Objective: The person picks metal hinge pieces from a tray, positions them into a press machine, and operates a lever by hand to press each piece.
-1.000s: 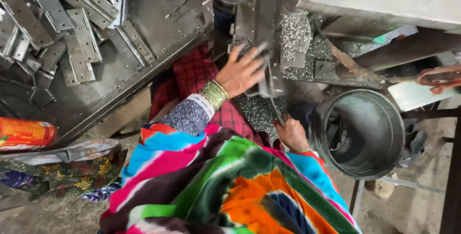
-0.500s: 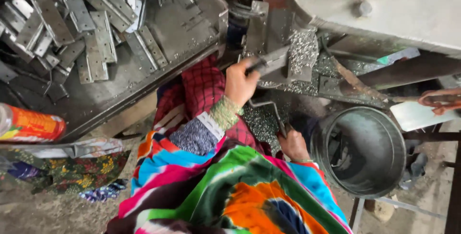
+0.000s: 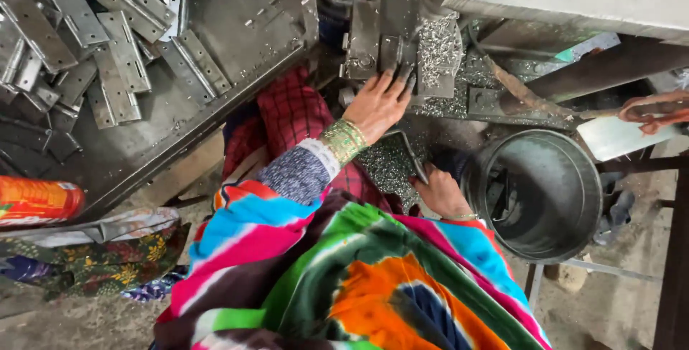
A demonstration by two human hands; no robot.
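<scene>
left hand (image 3: 379, 102) fingertips on press die (image 3: 393, 52); right hand (image 3: 439, 190) grips lever (image 3: 405, 145).

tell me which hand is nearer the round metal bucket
Right. The right hand sits just beside the metal bucket, close to its left rim, holding a thin metal piece. The left hand is farther up, fingertips on the machine block.

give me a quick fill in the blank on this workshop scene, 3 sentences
1. The left hand presses its fingers against the metal ____ under the machine.
2. The right hand rests beside a round metal ____.
3. The tray at upper left holds a pile of flat metal ____.

Missing words: block; bucket; hinges
</scene>
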